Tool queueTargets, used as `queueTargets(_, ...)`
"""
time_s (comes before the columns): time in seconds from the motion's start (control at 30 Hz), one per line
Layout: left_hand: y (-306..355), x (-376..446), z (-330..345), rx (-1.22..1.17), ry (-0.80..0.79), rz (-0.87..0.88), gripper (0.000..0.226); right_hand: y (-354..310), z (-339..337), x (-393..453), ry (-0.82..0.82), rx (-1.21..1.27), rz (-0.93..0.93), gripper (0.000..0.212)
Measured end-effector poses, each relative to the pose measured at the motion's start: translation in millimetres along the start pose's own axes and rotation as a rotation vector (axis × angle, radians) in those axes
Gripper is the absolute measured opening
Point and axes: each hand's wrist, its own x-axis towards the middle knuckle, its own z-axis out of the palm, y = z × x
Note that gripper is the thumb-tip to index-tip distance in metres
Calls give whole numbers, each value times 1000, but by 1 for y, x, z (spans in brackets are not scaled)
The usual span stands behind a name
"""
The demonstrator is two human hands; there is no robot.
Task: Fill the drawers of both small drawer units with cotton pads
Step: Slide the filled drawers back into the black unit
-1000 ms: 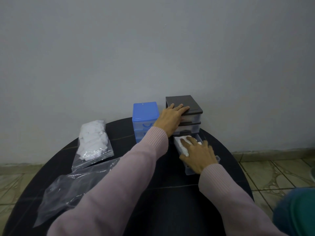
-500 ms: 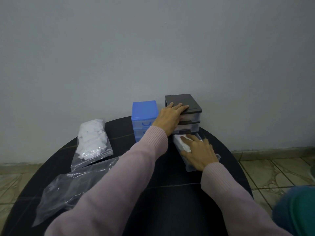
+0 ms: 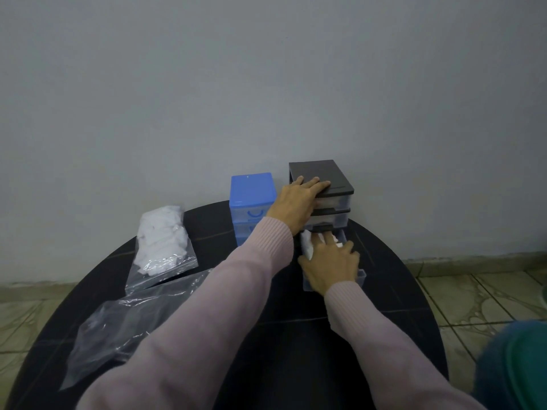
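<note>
**Pads going into the bottom drawer of the dark unit**

On the round black table [image 3: 296, 335] two small plastic drawer units stand side by side at the far edge, against the grey wall: a blue-topped drawer unit [image 3: 252, 199] on the left and a dark grey-topped drawer unit with clear drawers [image 3: 327, 184] on the right. The left hand [image 3: 299, 202] lies flat over the near left corner of the dark unit's lid, fingers straight, bracing it. The unit's clear bottom drawer [image 3: 362, 275] is pulled out toward the near side, and the right hand [image 3: 331, 263] rests on top of it with fingers spread and reaching in, pressing down on the white cotton pads [image 3: 307, 247] bunched at the drawer's left side — it presses rather than grips. More white pads sit in a clear plastic zip bag [image 3: 161, 238] at the far left of the table; a second clear plastic bag [image 3: 118, 329], seemingly empty, lies nearer.

The step looks like packing this drawer before it is shut. The blue unit's drawers are closed, and what they hold cannot be told.

The risks from here seem small but real. Pads standing proud of the drawer's rim could snag under the frame and jam the drawer when it is pushed home. A hard downward press on an extended drawer could tip it or drag the light unit forward — the bracing hand guards against that. Loose pads at the left rim could spill onto the table.
</note>
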Motion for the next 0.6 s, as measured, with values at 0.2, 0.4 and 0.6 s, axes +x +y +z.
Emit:
queueTargets(0.2,-2,0,-2,-12,2,10,49,-14,6,0,65,3,102,58)
queueTargets(0.4,-6,1,0,-37,-2,19,50,-2,-2,2,125,122,-30,48)
queueTargets(0.6,-5,3,2,-32,5,12,49,8,-5,6,119,163,-12,52)
